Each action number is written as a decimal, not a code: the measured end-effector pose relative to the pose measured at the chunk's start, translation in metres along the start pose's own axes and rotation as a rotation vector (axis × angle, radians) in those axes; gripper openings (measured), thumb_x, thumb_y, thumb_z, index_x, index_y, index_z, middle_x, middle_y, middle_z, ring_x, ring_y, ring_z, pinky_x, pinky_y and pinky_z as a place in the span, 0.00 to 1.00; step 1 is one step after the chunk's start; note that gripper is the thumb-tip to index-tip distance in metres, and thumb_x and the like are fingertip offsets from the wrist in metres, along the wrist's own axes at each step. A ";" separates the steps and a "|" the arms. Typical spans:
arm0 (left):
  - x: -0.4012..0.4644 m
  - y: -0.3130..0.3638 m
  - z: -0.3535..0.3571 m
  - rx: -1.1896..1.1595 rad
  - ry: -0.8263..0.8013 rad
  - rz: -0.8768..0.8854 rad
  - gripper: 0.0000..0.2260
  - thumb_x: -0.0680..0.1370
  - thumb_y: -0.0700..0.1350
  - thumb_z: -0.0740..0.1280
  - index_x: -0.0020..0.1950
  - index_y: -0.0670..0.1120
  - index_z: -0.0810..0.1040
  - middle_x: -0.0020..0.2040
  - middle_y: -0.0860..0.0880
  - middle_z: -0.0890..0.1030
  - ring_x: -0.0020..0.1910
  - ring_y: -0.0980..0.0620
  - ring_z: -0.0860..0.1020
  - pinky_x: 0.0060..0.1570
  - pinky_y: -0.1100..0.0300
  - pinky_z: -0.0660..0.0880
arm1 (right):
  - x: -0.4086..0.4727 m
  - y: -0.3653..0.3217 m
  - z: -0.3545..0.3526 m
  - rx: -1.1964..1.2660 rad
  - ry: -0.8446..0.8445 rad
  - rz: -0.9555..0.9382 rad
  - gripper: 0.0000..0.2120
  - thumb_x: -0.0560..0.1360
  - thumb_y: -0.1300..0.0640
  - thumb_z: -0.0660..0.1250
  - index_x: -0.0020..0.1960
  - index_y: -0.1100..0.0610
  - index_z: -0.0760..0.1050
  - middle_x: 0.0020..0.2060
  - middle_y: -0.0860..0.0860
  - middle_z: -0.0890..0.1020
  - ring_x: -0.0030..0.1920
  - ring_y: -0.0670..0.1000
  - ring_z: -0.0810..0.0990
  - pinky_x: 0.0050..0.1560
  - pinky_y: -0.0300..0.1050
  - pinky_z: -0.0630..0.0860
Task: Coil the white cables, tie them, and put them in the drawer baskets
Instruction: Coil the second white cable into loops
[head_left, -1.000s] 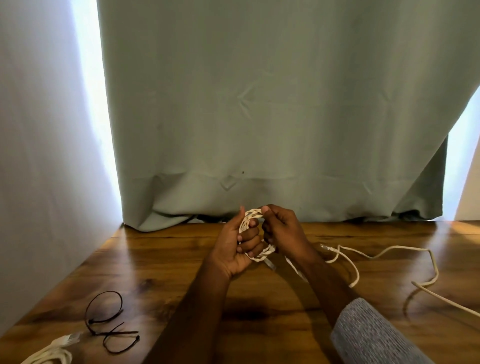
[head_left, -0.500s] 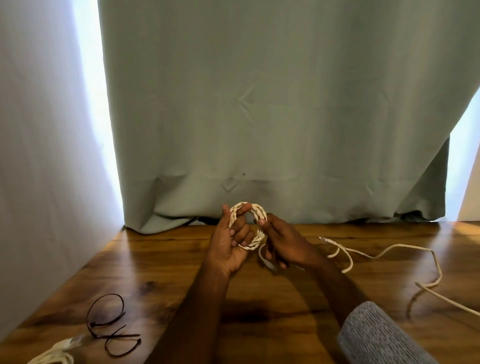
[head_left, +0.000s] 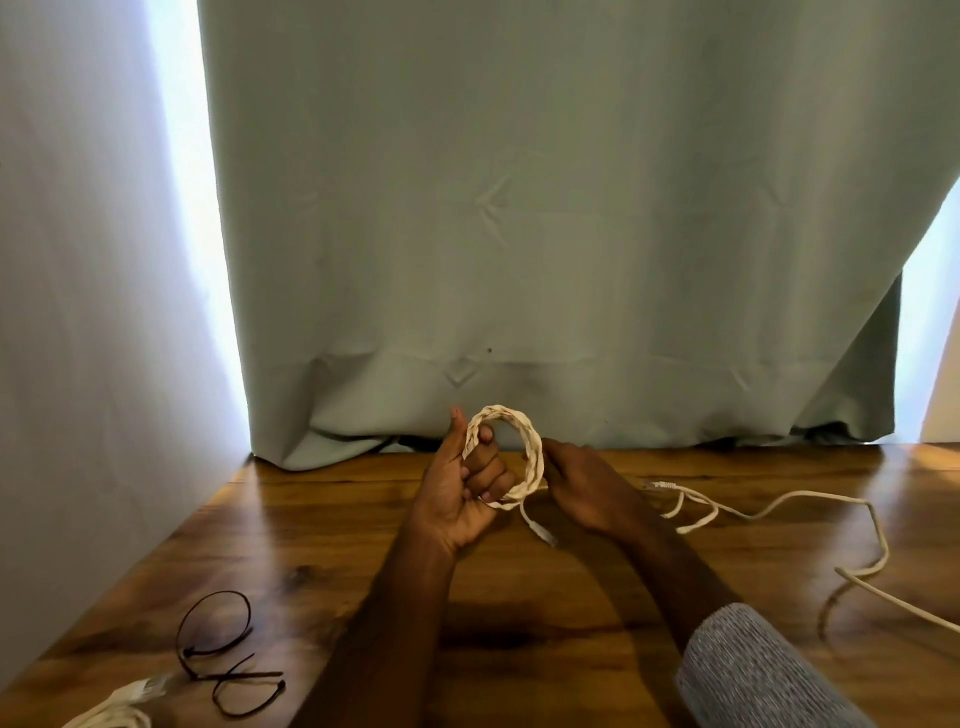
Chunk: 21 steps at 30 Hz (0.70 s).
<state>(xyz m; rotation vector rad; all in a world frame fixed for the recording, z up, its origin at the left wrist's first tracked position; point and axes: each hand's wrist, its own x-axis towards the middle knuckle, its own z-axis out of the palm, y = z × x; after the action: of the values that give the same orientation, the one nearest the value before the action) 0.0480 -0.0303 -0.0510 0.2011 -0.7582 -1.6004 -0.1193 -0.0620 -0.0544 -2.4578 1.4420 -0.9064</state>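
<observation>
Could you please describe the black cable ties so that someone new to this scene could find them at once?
Start at the wooden table and go to its near left corner. The black cable ties lie there in thin loops, beside a white cable bundle. They are the only black items; every cable is white.

no readable text, no labels, no brand marks, no numbers, no signs on anything in view

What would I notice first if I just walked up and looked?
The white coil held up mid-table by the left hand and right hand. A loose cable trails right across the table, and black ties lie near left.
</observation>
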 end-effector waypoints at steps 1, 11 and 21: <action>0.000 0.000 0.002 0.003 0.017 -0.007 0.26 0.82 0.58 0.55 0.35 0.43 0.78 0.18 0.53 0.62 0.14 0.59 0.60 0.17 0.66 0.60 | 0.000 0.002 0.001 -0.018 0.009 0.011 0.15 0.85 0.48 0.54 0.60 0.52 0.77 0.51 0.53 0.84 0.47 0.52 0.81 0.51 0.52 0.79; 0.014 0.004 -0.011 -0.137 0.159 0.137 0.23 0.83 0.55 0.56 0.53 0.36 0.79 0.21 0.53 0.63 0.17 0.58 0.61 0.21 0.65 0.63 | -0.011 -0.023 0.000 -0.342 -0.244 -0.079 0.19 0.82 0.38 0.55 0.57 0.51 0.76 0.52 0.56 0.82 0.51 0.57 0.80 0.48 0.50 0.75; 0.014 0.015 -0.013 -0.177 0.173 0.228 0.10 0.82 0.47 0.58 0.51 0.40 0.73 0.30 0.53 0.68 0.24 0.58 0.65 0.29 0.63 0.69 | -0.019 -0.020 -0.012 -0.237 -0.024 -0.165 0.12 0.74 0.41 0.63 0.52 0.45 0.77 0.39 0.46 0.77 0.42 0.49 0.74 0.42 0.44 0.69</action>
<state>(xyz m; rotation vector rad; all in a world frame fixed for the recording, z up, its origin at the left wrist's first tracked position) 0.0649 -0.0474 -0.0484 0.1185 -0.4844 -1.4041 -0.1180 -0.0334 -0.0440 -2.7847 1.4298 -0.7704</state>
